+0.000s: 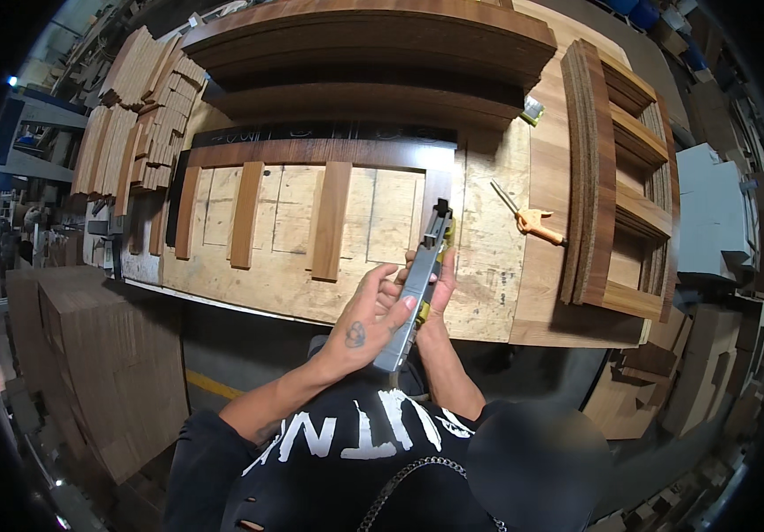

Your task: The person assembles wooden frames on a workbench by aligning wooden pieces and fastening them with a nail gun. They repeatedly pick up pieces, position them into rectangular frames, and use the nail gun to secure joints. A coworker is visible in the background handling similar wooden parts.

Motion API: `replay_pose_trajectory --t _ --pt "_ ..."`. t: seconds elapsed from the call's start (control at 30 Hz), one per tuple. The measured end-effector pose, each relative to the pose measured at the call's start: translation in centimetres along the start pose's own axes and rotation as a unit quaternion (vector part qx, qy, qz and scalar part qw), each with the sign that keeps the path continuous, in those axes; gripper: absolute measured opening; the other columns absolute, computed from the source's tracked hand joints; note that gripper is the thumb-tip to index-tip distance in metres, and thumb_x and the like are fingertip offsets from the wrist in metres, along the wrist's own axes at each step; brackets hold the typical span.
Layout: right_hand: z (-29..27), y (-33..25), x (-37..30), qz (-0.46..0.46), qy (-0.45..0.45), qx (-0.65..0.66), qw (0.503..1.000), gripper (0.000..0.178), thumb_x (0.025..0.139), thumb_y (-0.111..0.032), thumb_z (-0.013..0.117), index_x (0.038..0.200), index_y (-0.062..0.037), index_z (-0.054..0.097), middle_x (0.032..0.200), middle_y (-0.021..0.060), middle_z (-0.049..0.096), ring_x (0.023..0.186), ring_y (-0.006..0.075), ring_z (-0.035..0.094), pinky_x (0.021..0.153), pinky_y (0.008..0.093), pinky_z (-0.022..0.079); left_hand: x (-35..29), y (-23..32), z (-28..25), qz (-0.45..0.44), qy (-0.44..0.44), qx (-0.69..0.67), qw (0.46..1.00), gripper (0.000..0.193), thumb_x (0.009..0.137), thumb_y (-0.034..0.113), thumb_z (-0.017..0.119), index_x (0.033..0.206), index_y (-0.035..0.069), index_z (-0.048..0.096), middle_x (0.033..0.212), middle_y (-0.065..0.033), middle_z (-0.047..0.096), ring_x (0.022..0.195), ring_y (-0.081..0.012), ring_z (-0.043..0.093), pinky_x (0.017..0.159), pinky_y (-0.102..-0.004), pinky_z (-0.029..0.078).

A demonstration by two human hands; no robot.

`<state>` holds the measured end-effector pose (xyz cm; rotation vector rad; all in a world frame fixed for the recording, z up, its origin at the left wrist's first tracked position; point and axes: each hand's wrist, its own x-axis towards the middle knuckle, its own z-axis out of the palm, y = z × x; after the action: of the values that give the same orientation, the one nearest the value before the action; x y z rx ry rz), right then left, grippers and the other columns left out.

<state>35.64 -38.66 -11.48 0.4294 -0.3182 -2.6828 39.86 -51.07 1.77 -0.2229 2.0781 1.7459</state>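
Observation:
Both my hands hold a nail gun with a long grey metal magazine, a black tip and yellow parts on its right side. It is tilted, its black tip pointing away from me over the table's front area. My left hand grips the magazine from the left, thumb lying on top. My right hand is wrapped round the right side, its fingers partly hidden behind the tool. Just beyond lies a comb-like wooden assembly: a dark rail with several brown slats running toward me.
Stacked dark boards lie at the back. Cut wood pieces are piled at the far left. An orange pistol-shaped tool with a thin nozzle rests on the worktable. Right of it stand slatted wooden frames. Large brown panels stand at lower left.

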Motion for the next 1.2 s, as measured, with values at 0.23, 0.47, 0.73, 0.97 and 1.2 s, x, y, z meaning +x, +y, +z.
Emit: replay_pose_trajectory --t 0.23,0.47,0.73,0.97,1.2 --pt "-3.0 8.8 3.8 0.003 0.002 -0.037 0.999 0.058 0.096 -0.062 0.059 0.095 -0.0045 0.063 0.057 -0.0059 0.048 0.05 0.009 0.051 0.047 0.0252 0.048 -4.5 -3.7 -11.2 -0.104 -0.094 -0.078 0.987 0.042 0.103 0.042 0.058 0.101 0.001 0.063 0.08 -0.0036 0.062 0.076 -0.0098 0.058 0.075 -0.0231 0.048" --pt "-8.5 20.6 6.0 -0.102 0.232 -0.342 0.905 0.046 0.1 -0.052 0.058 0.096 -0.0065 0.063 0.073 -0.0011 0.052 0.064 0.0092 0.051 0.053 0.0211 0.043 -7.4 -7.6 -21.5 -0.122 -0.207 -0.218 0.946 0.062 0.104 0.053 0.051 0.071 0.003 0.066 0.064 -0.0067 0.064 0.06 -0.0139 0.061 0.061 -0.0272 0.049" --pt "-9.9 23.8 10.1 -0.018 0.113 -0.23 0.966 0.05 0.096 -0.058 0.06 0.095 -0.0083 0.063 0.073 0.0028 0.061 0.055 0.0145 0.058 0.045 0.0275 0.049 -12.0 -6.8 -31.2 -0.086 -0.243 -0.106 0.961 0.067 0.102 0.057 0.053 0.063 0.003 0.062 0.061 0.0031 0.05 0.059 -0.0066 0.045 0.055 -0.0261 0.039" --pt "-7.5 19.9 12.0 -0.085 -0.091 -0.203 0.971 0.037 0.104 -0.042 0.054 0.103 -0.0061 0.063 0.082 0.0034 0.062 0.063 0.0115 0.058 0.054 0.0258 0.053 -10.7 -7.9 -33.3 0.005 -0.311 -0.108 0.944 0.072 0.102 0.061 0.05 0.064 0.001 0.06 0.058 0.0028 0.047 0.056 -0.0082 0.044 0.053 -0.0296 0.039" --pt "-7.3 17.5 11.2 -0.16 -0.153 -0.177 0.959 0.038 0.102 -0.035 0.059 0.124 -0.0046 0.063 0.09 0.0058 0.068 0.065 0.0081 0.06 0.055 0.0203 0.056 -6.8 -12.0 -39.1 -0.051 -0.194 -0.11 0.973 0.052 0.103 0.05 0.056 0.083 0.003 0.07 0.075 -0.0022 0.066 0.064 -0.01 0.064 0.065 -0.0243 0.055"
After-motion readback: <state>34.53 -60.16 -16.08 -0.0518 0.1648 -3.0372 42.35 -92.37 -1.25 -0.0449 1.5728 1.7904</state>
